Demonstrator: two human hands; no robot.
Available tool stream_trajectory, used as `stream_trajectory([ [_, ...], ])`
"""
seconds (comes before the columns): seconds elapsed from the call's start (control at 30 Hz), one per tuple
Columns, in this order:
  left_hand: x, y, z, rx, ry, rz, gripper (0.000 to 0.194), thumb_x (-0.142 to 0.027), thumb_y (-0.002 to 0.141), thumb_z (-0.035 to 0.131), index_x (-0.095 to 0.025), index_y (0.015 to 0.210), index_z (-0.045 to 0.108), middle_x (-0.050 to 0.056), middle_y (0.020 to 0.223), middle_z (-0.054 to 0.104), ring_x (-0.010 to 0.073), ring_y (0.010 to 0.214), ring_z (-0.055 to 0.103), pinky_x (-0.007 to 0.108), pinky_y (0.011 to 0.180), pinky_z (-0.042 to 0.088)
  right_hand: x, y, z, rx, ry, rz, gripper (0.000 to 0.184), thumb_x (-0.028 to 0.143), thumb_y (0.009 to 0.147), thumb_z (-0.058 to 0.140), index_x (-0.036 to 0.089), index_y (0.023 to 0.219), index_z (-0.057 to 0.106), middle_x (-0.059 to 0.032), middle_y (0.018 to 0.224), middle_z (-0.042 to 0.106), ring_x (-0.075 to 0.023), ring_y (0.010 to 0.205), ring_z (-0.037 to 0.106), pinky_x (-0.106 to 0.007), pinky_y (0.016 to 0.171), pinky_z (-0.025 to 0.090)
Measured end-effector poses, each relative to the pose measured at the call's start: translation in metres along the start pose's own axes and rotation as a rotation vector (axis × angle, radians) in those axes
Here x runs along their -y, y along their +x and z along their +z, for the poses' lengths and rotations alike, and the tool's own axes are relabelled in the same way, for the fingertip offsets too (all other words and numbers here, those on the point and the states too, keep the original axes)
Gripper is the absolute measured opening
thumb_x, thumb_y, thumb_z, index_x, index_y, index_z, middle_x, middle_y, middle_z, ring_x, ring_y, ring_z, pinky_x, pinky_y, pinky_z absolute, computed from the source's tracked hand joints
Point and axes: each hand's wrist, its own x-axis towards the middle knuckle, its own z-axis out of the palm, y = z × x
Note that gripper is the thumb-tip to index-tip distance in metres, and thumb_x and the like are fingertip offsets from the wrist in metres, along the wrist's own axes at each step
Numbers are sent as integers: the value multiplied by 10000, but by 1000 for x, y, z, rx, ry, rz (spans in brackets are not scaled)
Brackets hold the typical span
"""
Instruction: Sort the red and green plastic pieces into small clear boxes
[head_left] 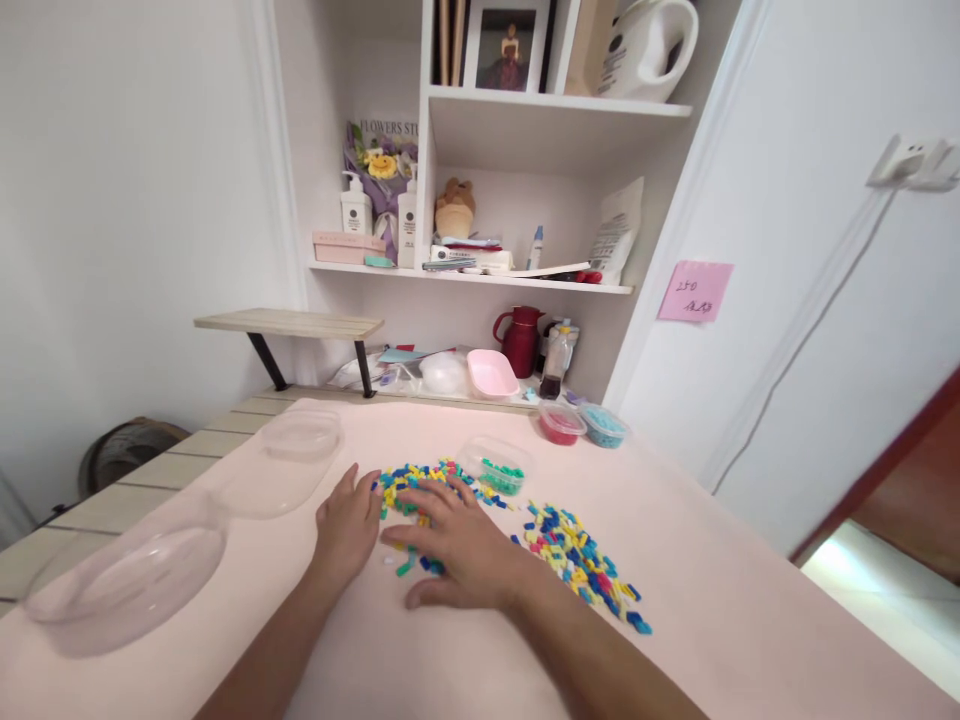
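Small colourful plastic pieces (420, 475), in blue, yellow, green, white and pink, lie in a pile on the pink tabletop. At its left edge rests my left hand (349, 528), fingers stretched forward, holding nothing I can see. My right hand (469, 545) reaches over the same pile with its fingers spread, hiding part of it. A second heap of the pieces (577, 560) extends to the right of my right hand. Just beyond the first pile stands a clear container (471, 462) with green pieces (502, 476) in it.
Clear empty tubs and lids (150, 575) lie on the left, with another clear tub (300, 436) behind. Containers of red pieces (561, 425) and blue pieces (602, 428) sit at the back right. A pink tray (492, 374) and a red jug (520, 342) stand by the shelf.
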Motion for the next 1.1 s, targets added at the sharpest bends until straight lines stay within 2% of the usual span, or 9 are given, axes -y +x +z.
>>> stream_trajectory([
  [0.1, 1, -6, 3, 50, -38, 62, 435, -291, 942, 307, -200, 1283, 560, 95, 1402, 545, 210, 1327, 460, 434, 1111, 332, -5, 6, 7, -70, -39, 62, 525, 607, 827, 588, 366, 1293, 558, -51, 1470, 423, -317, 1369, 286, -569, 1124, 119],
  [0.2, 1, -11, 2, 45, -146, 102, 496, -360, 957, 262, -183, 1359, 491, 97, 1448, 496, 199, 1331, 459, 390, 1105, 363, -19, 2, -1, -304, 66, 223, 416, 496, 899, 549, 301, 1264, 592, -88, 1375, 521, -277, 1278, 424, -479, 1082, 281],
  [0.3, 0, -14, 1, 56, -243, 107, 569, -444, 953, 252, -147, 1394, 451, 132, 1480, 445, 228, 1363, 415, 422, 1122, 340, -33, -13, -20, -418, 307, 406, 351, 416, 971, 410, 218, 1085, 677, -67, 957, 692, -182, 887, 626, -305, 823, 470],
  [0.37, -1, -15, 1, 90, -226, 100, 602, -465, 949, 249, -120, 1405, 438, 164, 1501, 400, 248, 1381, 384, 448, 1134, 310, -38, -25, -30, -329, 395, 554, 376, 400, 967, 394, 191, 878, 694, -5, 647, 636, -133, 589, 577, -243, 616, 448],
  [0.47, -5, -17, 1, 132, -143, 126, 615, -461, 947, 257, -99, 1415, 425, 195, 1524, 338, 278, 1397, 352, 487, 1129, 300, -39, -34, -33, -3, 408, 648, 355, 335, 911, 466, 182, 628, 615, 39, 474, 529, -94, 415, 448, -218, 487, 350],
  [0.57, -9, -22, 1, 206, -91, 253, 569, -430, 949, 287, -142, 1416, 435, 149, 1505, 395, 265, 1390, 368, 486, 1125, 306, -34, -32, -27, 143, 333, 581, 269, 264, 836, 544, 185, 582, 582, 40, 499, 535, -95, 471, 451, -214, 512, 330],
  [0.77, -10, -25, 1, 279, -104, 468, 491, -424, 959, 321, -281, 1414, 438, 58, 1483, 453, 220, 1363, 411, 444, 1112, 335, -31, -20, -22, -119, 328, 407, 151, 201, 848, 529, 207, 875, 677, -19, 863, 647, -148, 812, 567, -242, 733, 405],
  [0.97, -5, -22, 5, 152, -20, 386, 554, -458, 956, 300, -256, 1470, 339, 128, 1575, 267, 287, 1425, 283, 545, 1101, 293, -38, -23, -17, -153, 224, 560, 286, 186, 815, 543, 257, 1062, 668, -4, 825, 618, -148, 744, 549, -245, 688, 374],
  [1.1, -7, -26, 5, 189, 55, 548, 590, -500, 889, 474, -363, 1450, 356, 98, 1588, 232, 339, 1449, 193, 609, 1102, 234, -32, -20, -11, -53, 124, 593, 240, 173, 761, 571, 265, 958, 674, 4, 852, 634, -146, 771, 544, -236, 646, 319],
])
